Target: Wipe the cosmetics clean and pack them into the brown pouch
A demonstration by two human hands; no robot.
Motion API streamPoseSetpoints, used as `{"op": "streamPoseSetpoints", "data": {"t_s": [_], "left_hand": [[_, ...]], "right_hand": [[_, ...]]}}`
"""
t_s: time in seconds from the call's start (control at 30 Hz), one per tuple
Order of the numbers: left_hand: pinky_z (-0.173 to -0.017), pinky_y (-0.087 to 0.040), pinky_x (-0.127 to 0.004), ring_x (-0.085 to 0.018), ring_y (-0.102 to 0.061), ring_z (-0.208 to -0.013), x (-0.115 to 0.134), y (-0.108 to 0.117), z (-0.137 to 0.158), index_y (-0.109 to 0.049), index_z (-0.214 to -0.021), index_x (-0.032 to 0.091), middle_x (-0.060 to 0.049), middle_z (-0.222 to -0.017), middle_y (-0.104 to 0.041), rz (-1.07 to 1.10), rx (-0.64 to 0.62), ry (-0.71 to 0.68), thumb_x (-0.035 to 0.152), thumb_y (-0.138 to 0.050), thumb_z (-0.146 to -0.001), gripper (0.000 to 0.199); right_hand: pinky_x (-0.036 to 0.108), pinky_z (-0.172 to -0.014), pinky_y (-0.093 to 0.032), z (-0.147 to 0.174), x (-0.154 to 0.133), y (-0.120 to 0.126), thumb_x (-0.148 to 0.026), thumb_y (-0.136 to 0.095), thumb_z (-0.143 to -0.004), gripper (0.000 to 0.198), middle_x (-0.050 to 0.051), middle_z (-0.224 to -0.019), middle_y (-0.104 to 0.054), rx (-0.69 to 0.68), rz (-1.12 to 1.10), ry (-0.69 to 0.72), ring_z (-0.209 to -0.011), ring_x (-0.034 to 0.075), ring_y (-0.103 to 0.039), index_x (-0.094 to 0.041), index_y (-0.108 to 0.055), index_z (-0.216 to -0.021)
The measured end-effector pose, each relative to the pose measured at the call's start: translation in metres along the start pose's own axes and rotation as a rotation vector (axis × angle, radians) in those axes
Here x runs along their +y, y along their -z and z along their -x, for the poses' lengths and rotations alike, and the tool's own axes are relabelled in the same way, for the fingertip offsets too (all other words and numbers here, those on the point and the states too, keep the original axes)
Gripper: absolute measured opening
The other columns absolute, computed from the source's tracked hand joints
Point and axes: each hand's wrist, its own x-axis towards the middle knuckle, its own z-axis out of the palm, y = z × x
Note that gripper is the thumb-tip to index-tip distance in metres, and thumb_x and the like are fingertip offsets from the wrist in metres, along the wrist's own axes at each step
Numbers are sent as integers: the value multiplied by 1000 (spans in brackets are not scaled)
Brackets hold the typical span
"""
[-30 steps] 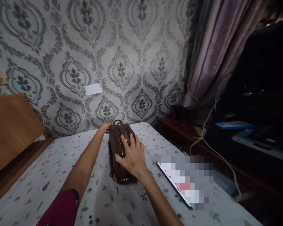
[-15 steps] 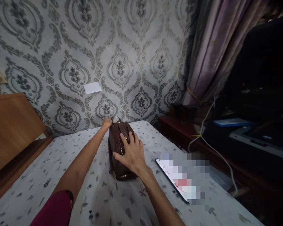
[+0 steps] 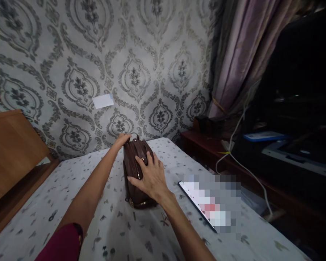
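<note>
A brown leather backpack [image 3: 132, 166] with gold-coloured zips lies on the white patterned bed sheet [image 3: 119, 228], its top loop pointing toward the wall. My left hand [image 3: 122, 139] is closed at the top left corner of the backpack, beside the loop; its fingertips are partly hidden. My right hand [image 3: 152, 178] rests on the front of the backpack, fingers spread and thumb stretched to the left. It covers part of the right side of the bag. To the right lies a phone [image 3: 197, 203] with a lit screen, partly blurred out.
Behind the bed stands a wall with grey damask paper and a white card [image 3: 103, 101] on it. A wooden board [image 3: 16, 145] borders the left side. At right are a dark red ledge [image 3: 199, 146], a white cable [image 3: 250, 170] and a purple curtain [image 3: 235, 58].
The view has shifted slightly. The fingers of my left hand reach a little further over the top of the backpack. My right hand stays spread on it.
</note>
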Motion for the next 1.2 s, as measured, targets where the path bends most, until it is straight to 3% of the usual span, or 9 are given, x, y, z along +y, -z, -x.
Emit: {"op": "streamPoseSetpoints", "data": {"t_s": [0.2, 0.43, 0.87, 1.2], "left_hand": [[-85, -55, -43, -23, -64, -102, 28, -1, -17, -60, -118, 15, -8, -119, -63, -156, -208, 60, 37, -61, -92, 33], [-87, -55, -43, -24, -63, -103, 49, -21, -21, -61, -117, 17, -8, -121, -62, -237, -319, -23, 36, -60, -93, 31], [-87, -55, -44, -24, -63, -104, 36, -31, -28, -59, -121, 16, -8, -122, -61, -300, -122, -135, 35, -61, -92, 34], [-84, -56, -42, -22, -64, -100, 22, -35, -38, -59, -119, 16, -8, -118, -63, -72, -52, -187, 36, -60, -93, 33]], "right_hand": [[59, -109, -24, 0, 3, -2, -69, -63, -74, 86, 20, -156, -32, -2, -27, 1, -144, 45, -22, -26, -45, -146], [59, -110, -23, 2, 4, 1, -71, -61, -75, 85, 20, -155, -33, -2, -48, 6, -144, 45, -22, -27, -45, -146], [61, -112, -19, 1, 4, 3, -68, -65, -74, 85, 19, -159, -25, -30, -109, 1, -146, 45, -15, -27, -44, -145], [61, -112, -18, 1, 3, 6, -71, -61, -76, 86, 18, -154, -35, -59, -80, 7, -145, 46, -15, -25, -43, -146]]}}
